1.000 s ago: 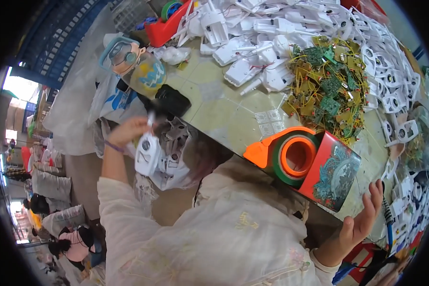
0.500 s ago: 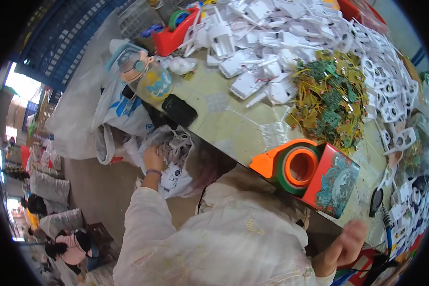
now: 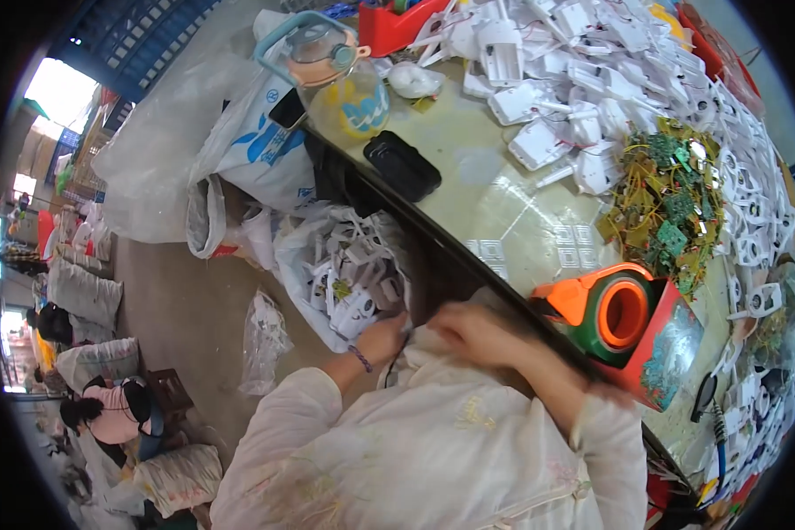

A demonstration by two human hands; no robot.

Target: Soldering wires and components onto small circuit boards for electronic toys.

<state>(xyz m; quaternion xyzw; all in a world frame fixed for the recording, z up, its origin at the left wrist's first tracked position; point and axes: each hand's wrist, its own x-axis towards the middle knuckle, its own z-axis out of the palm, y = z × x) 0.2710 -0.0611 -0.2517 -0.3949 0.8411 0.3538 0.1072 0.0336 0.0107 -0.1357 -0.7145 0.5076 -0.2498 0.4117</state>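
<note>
A white plastic bag point(image 3: 297, 291) filled with white plastic parts point(image 3: 355, 281) stands open below the table's near edge. My left hand point(image 3: 383, 339) is closed at the bag's near rim, its fingertips mostly hidden. To its right, my right hand point(image 3: 470, 332) hangs beside my lap under the table edge, fingers smeared by motion. Whether it holds anything cannot be made out. An orange and green tape dispenser point(image 3: 625, 309) lies beside a red box point(image 3: 671, 353) on the table, close to my right forearm.
The table point(image 3: 468, 124) bears a heap of white plastic housings point(image 3: 583, 79) and a pile of green circuit boards point(image 3: 671, 203) with yellow wires. A drinking bottle point(image 3: 349, 93) and a black case point(image 3: 403, 166) are near its edge. A clear bag point(image 3: 265, 344) lies on the floor.
My right hand has come from beyond the red box to my lap, near the left hand. My left hand has come out of the bag to its near rim. The view has shifted.
</note>
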